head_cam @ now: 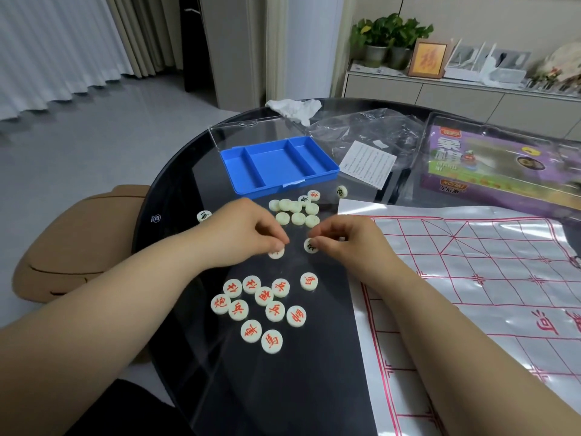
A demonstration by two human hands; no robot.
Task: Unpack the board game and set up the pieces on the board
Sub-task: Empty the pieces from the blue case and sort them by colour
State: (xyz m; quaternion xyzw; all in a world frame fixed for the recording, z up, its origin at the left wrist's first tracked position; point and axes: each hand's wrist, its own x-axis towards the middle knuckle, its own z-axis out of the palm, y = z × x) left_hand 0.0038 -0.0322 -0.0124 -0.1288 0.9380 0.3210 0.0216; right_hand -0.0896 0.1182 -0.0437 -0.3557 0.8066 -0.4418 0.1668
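Round cream chess pieces lie on the black glass table [283,388]. Several red-lettered pieces [262,308] sit face up in a near cluster. A second group of pieces [295,211], mostly face down, lies near the blue tray [276,166]. My left hand [245,234] pinches one piece [277,253] against the table. My right hand [345,239] pinches a dark-lettered piece [310,246]. The plastic board sheet [490,278] with red grid lines lies spread at the right.
A clear lid stands behind the blue tray. A leaflet [367,163], a crumpled clear bag [367,127], white tissue [294,108] and the purple game box [503,162] lie at the far side. Single pieces lie at the left [203,216] and right [341,191]. A tan chair [78,240] stands left.
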